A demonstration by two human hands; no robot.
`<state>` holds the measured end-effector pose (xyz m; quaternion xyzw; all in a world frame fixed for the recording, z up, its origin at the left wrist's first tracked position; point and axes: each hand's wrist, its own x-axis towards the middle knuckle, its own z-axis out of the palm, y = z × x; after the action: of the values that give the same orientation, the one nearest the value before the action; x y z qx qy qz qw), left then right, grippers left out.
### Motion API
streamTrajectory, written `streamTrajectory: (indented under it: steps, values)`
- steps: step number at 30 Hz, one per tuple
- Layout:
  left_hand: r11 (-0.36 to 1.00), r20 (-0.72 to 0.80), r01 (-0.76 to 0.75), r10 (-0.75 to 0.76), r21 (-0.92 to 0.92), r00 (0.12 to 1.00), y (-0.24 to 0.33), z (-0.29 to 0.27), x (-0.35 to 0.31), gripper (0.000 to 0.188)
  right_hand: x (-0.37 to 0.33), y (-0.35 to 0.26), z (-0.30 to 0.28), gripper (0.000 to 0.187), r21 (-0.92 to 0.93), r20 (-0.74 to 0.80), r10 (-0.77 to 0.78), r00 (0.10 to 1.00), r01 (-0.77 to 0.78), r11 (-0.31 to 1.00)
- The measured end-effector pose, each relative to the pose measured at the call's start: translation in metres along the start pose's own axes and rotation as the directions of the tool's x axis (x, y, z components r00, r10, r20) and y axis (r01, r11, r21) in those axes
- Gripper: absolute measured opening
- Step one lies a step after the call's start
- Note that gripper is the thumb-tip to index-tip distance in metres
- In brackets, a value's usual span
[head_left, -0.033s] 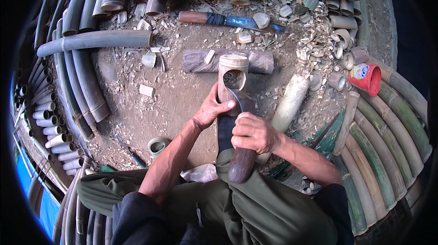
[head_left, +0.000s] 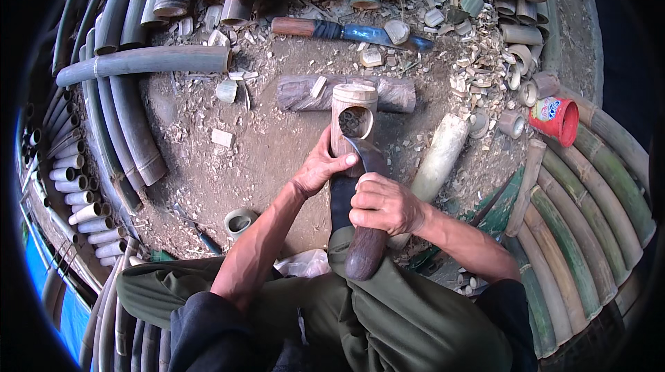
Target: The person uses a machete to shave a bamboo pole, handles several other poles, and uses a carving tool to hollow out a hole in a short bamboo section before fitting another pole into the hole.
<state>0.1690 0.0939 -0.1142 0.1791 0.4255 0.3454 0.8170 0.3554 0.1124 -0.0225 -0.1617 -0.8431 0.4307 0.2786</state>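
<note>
My left hand is wrapped round the lower part of a short bamboo tube, its thumb across the front. A round hole is cut in the tube's side, and its far end leans on a short dark log. In my right hand is a knife, gripped by its thick dark wooden handle. The knife's curved blade meets the hole's lower edge, close to my left thumb. A dark flat strip runs from under the tube to my knee.
Beyond the log lies a large knife with a wooden handle. A pale bamboo piece and a red tub are on the right. A bamboo ring sits near my left forearm. Wood chips and stacked bamboo poles surround the spot.
My right hand and the knife have shifted very slightly left and toward me, the blade tip moving along the hole's edge. My left hand and the tube look still.
</note>
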Motion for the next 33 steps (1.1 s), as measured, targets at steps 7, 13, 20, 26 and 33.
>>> streamTrajectory:
  steps: [7, 13, 20, 26, 33]
  values:
    - [0.999, -0.042, 0.017, -0.015, 0.031, 0.999, 0.004, 0.001, 0.004, 0.088, 0.006, 0.013, 0.01, 0.015, -0.06, 0.074, -0.055, 0.996, 0.06, 0.996]
    - [0.989, -0.228, 0.012, 0.022, 0.147, 0.973, -0.002, 0.002, 0.004, 0.07, 0.004, 0.037, 0.021, 0.015, -0.152, 0.155, -0.124, 0.98, 0.148, 0.977]
    - [0.956, -0.347, 0.053, 0.052, 0.288, 0.936, 0.017, 0.017, -0.001, 0.087, 0.011, 0.042, 0.021, 0.012, -0.224, 0.167, -0.116, 0.979, 0.152, 0.963]
    - [0.965, -0.318, -0.065, 0.146, 0.254, 0.937, 0.012, 0.012, -0.011, 0.101, 0.052, 0.021, -0.007, 0.012, 0.681, -0.525, 0.625, 0.578, -0.156, 0.716]
    - [0.966, -0.469, 0.101, 0.023, 0.237, 0.883, 0.035, 0.034, 0.014, 0.094, 0.068, 0.054, -0.041, 0.013, 0.782, -0.511, 0.738, 0.441, -0.117, 0.612]
